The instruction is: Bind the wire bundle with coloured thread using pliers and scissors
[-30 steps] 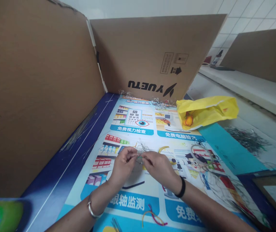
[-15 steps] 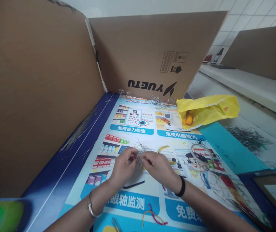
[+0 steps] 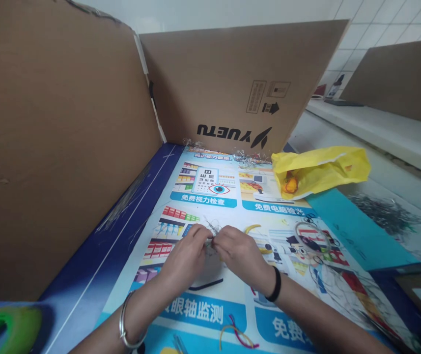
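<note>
I have the left hand (image 3: 186, 253) and the right hand (image 3: 243, 250) close together over the middle of the printed poster (image 3: 228, 216), fingertips nearly meeting, and from my end both are pinching one thin wire tangle (image 3: 213, 226). Its fine ends stick up past the fingers toward the poster's far edge; the curled fingers hide which strand each hand grips, so I cannot tell that. My left wrist carries a silver bangle (image 3: 122, 324), my right a black band (image 3: 277, 285). Left of the poster I see the blue table top (image 3: 85, 275) with loose thin wires (image 3: 122, 204) lying on it, and farther left a cardboard side panel (image 3: 66, 123) stands upright. A cardboard back panel (image 3: 239, 69), its lettering upside down, rises behind the poster's far edge, with silver wire clumps (image 3: 245, 158) at its foot. At the poster's far right corner lies a yellow bag (image 3: 350, 167), mouth open, something orange (image 3: 290, 185) inside. Along the poster's right side I get a teal sheet (image 3: 361, 231), and past that a dark wire heap (image 3: 387, 214). Toward the poster's near edge, yellow and magenta cords (image 3: 234, 326) lie crossed, with a few thin rods (image 3: 179, 343), blurred to me, on their left. Off the poster's near left corner I make out a rounded green object (image 3: 22, 324), cut off by my view.
</note>
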